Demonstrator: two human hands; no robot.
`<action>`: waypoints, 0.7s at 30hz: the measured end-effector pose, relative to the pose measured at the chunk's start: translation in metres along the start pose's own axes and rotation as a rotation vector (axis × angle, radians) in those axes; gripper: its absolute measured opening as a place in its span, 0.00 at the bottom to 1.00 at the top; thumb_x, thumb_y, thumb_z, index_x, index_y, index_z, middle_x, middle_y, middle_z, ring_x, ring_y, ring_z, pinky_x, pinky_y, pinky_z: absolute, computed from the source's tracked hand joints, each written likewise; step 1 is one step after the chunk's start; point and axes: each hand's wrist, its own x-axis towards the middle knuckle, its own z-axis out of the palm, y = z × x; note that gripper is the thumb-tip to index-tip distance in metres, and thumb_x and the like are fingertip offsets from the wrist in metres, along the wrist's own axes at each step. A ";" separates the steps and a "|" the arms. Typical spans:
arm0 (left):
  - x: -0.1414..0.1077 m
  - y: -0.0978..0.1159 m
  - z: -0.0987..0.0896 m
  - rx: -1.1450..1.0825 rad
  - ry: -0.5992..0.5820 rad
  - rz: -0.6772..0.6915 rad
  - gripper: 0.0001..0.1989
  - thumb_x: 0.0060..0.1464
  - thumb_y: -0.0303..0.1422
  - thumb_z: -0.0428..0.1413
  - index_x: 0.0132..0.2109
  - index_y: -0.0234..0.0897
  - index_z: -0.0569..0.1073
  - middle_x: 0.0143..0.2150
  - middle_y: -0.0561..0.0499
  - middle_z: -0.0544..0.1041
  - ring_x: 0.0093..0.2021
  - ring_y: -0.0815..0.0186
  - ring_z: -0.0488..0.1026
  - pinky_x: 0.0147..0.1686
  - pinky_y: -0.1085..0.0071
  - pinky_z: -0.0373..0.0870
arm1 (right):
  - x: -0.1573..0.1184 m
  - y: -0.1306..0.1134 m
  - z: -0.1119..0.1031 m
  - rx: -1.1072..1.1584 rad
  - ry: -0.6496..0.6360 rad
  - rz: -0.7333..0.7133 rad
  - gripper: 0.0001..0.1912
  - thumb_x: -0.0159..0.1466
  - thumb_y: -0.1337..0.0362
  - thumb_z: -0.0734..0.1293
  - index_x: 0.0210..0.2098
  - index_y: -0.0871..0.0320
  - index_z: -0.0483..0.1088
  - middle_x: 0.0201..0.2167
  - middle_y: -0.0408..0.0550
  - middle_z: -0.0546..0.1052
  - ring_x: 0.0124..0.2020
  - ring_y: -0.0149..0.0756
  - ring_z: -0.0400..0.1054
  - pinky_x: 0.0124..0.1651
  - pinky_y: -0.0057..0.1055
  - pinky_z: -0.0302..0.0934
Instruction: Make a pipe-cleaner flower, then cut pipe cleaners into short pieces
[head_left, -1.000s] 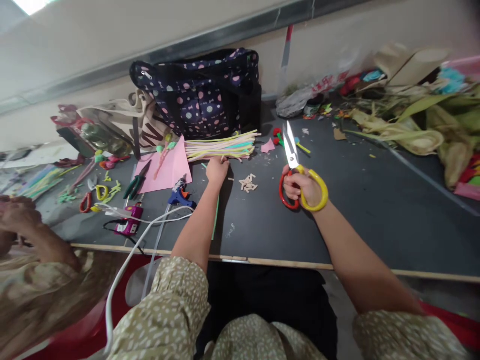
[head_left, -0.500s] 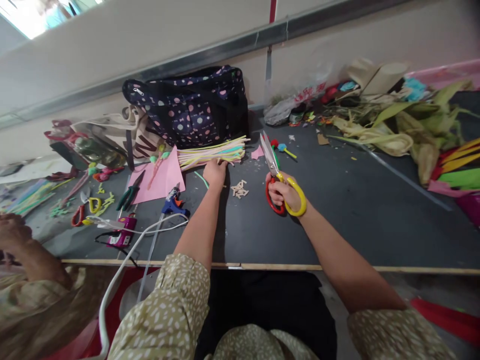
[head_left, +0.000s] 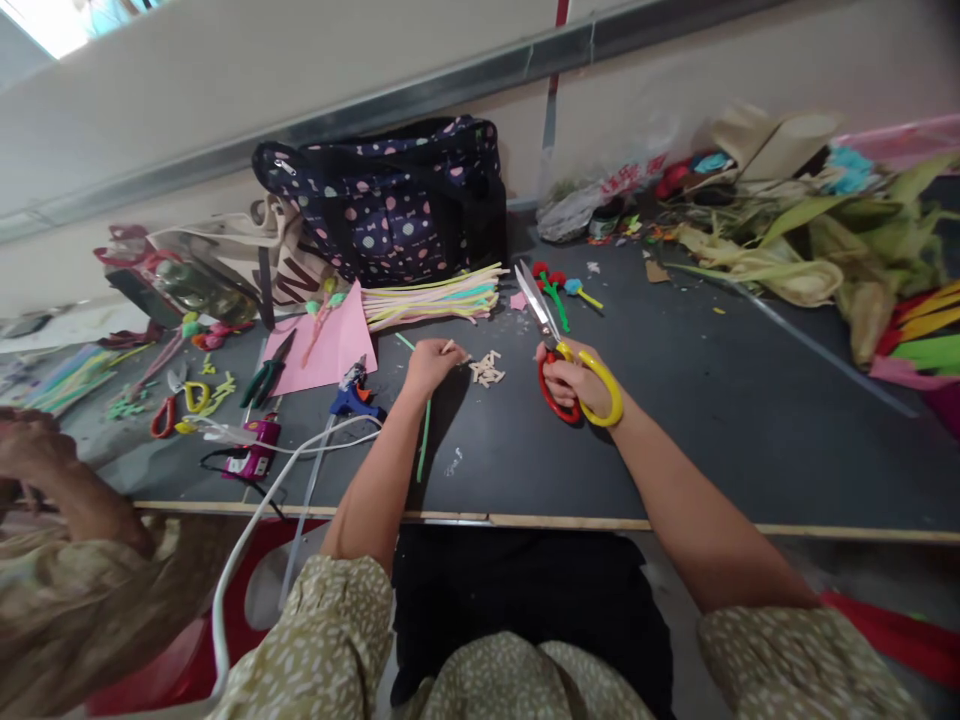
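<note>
My left hand (head_left: 432, 368) is closed in a pinch beside the pile. A pale tip, seemingly a pipe cleaner (head_left: 448, 347), pokes out of its fingers; the rest is hidden. Just to the right lies a small heap of short pale cut pieces (head_left: 487, 370). A green pipe cleaner (head_left: 424, 440) runs beneath my left wrist. Behind the hand is a bundle of pink, yellow and turquoise pipe cleaners (head_left: 431, 298). My right hand (head_left: 574, 383) grips scissors (head_left: 537, 304) with one red and one yellow handle, blades pointing up and away, slightly apart.
A glue gun (head_left: 355, 392), pliers (head_left: 268, 372), pink paper (head_left: 330, 345) and another pair of scissors (head_left: 178, 395) lie left, crossed by a white cable (head_left: 300, 450). A dotted bag (head_left: 390, 205) stands behind. Corn husks (head_left: 810, 265) lie right. Another person's hand (head_left: 34, 450) is far left.
My left hand has drawn back from the bundle towards me and its fingers are pinched. More of the green pipe cleaner shows under the wrist. My right hand still holds the scissors.
</note>
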 end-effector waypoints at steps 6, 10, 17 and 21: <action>-0.022 0.000 -0.015 0.413 0.099 0.005 0.11 0.50 0.35 0.55 0.38 0.40 0.80 0.31 0.49 0.79 0.34 0.62 0.73 0.32 0.70 0.59 | -0.001 0.000 0.000 -0.015 0.004 0.001 0.10 0.54 0.70 0.63 0.36 0.53 0.64 0.14 0.30 0.56 0.12 0.22 0.43 0.13 0.21 0.44; -0.027 0.002 -0.011 0.521 0.097 0.021 0.10 0.52 0.36 0.56 0.39 0.40 0.79 0.35 0.46 0.80 0.37 0.59 0.74 0.33 0.69 0.59 | -0.001 0.001 -0.002 -0.016 -0.003 -0.002 0.10 0.55 0.69 0.64 0.36 0.53 0.64 0.14 0.30 0.56 0.12 0.22 0.43 0.13 0.21 0.44; -0.028 -0.007 -0.003 0.093 -0.125 0.140 0.10 0.52 0.36 0.55 0.36 0.37 0.79 0.29 0.51 0.77 0.31 0.65 0.71 0.33 0.71 0.61 | 0.000 0.003 -0.004 -0.019 -0.008 -0.002 0.09 0.57 0.69 0.64 0.37 0.53 0.65 0.15 0.31 0.57 0.13 0.22 0.44 0.14 0.21 0.44; -0.029 -0.009 -0.004 -0.027 -0.092 0.114 0.10 0.50 0.34 0.55 0.39 0.38 0.77 0.26 0.54 0.73 0.28 0.67 0.68 0.30 0.72 0.59 | -0.002 0.001 -0.002 -0.044 -0.006 0.002 0.08 0.58 0.68 0.64 0.38 0.53 0.65 0.15 0.31 0.57 0.13 0.23 0.43 0.14 0.22 0.44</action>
